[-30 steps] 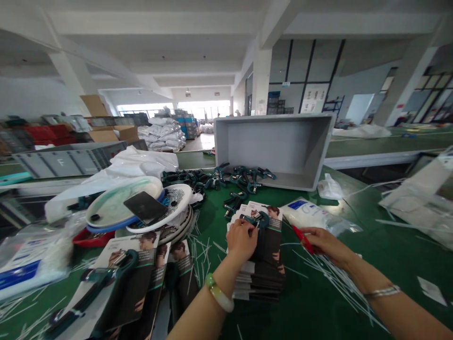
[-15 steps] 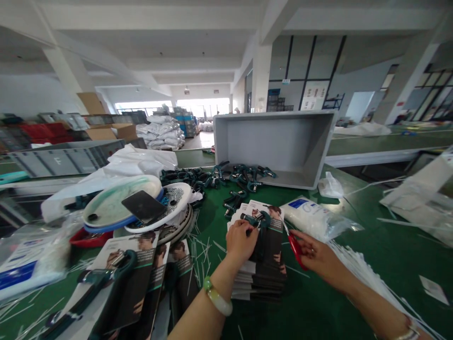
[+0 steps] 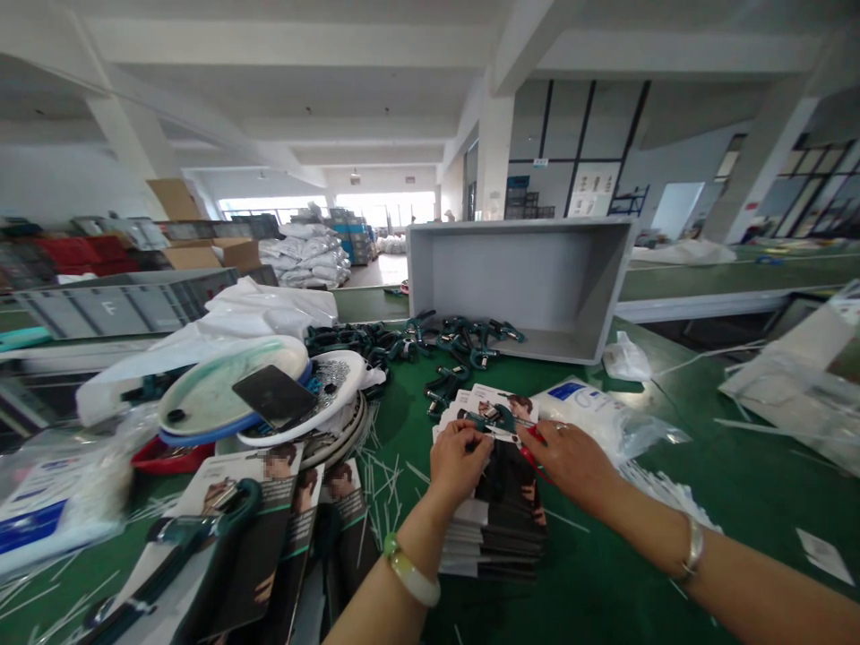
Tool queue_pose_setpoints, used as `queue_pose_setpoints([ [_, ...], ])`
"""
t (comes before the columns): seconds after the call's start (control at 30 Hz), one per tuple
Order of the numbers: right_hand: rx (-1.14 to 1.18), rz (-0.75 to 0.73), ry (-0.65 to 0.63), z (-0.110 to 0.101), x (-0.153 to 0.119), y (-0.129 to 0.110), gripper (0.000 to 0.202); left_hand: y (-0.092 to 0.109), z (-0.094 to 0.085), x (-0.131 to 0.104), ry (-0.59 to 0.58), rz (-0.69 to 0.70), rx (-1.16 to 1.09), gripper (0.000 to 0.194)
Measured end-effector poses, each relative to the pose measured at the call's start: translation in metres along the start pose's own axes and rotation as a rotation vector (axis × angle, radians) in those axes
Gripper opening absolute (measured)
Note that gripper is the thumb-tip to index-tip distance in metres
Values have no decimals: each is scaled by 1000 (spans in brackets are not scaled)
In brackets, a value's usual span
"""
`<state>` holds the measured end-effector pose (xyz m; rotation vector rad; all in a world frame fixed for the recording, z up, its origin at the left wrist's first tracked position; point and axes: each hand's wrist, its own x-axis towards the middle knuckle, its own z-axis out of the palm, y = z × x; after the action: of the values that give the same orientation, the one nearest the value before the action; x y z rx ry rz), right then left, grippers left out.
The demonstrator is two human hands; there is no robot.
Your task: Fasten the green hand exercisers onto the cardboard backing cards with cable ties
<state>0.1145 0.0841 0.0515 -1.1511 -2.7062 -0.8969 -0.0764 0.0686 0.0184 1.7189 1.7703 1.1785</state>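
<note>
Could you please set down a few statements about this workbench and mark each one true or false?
1. The right hand holds red-handled metal scissors. True.
2. The left hand reaches inside the large grey plastic crate. False: it is over the stack of black-and-white printed cards.
3. A flat black rectangular object lies across two round, pale containers. True.
4. The crate stands upright, opening upward. False: it lies on its side, opening toward the camera.
5. A glossy pale green-and-white bangle circles the left wrist. True.
</note>
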Motion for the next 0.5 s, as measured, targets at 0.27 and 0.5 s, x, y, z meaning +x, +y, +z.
queue_pose_setpoints([
  [0.27,113,-35,-117,-4,12,18,33,-5,2,2,-6,1,-62,12],
  [0.5,179,-77,-197,-1,18,19,29,-4,3,3,-8,-3,-73,13],
])
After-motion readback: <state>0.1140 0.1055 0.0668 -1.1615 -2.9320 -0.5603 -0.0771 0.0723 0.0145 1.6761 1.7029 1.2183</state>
